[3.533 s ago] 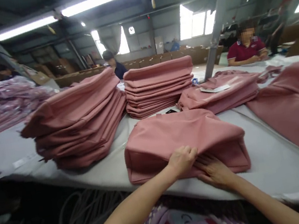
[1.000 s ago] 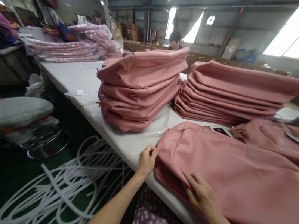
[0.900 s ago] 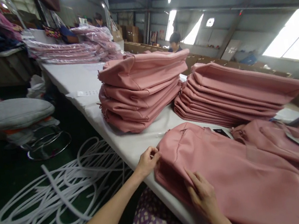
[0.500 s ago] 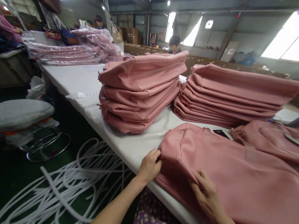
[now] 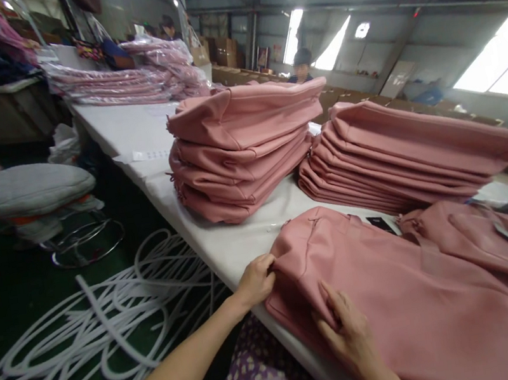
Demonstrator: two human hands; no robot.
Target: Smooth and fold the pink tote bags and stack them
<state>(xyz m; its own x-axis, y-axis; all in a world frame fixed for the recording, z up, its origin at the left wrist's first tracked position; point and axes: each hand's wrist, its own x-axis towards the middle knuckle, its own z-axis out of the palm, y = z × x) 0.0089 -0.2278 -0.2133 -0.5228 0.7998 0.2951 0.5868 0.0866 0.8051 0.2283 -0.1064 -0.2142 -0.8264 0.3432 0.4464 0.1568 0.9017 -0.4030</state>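
A large pink bag of smooth, leather-like material lies on the white table in front of me. My left hand grips the bag's near left corner, its fingers curled in. Farther right along the same end, my right hand pinches a fold of the bag between thumb and fingers. Just beyond the bag stands a stack of puffed-out pink bags. Beside it is a pile of flatter pink bags. A black tag shows at the bag's far edge.
Another pink bag lies at the right. Plastic-wrapped pink bags sit at the table's far end. White tubing lies coiled on the floor at the left, near a cushioned stool. A person is beyond the stacks.
My right hand's fingers have shifted slightly on the fold, with the thumb and forefinger a little farther apart. The left hand keeps its grip. The view has tilted slightly.
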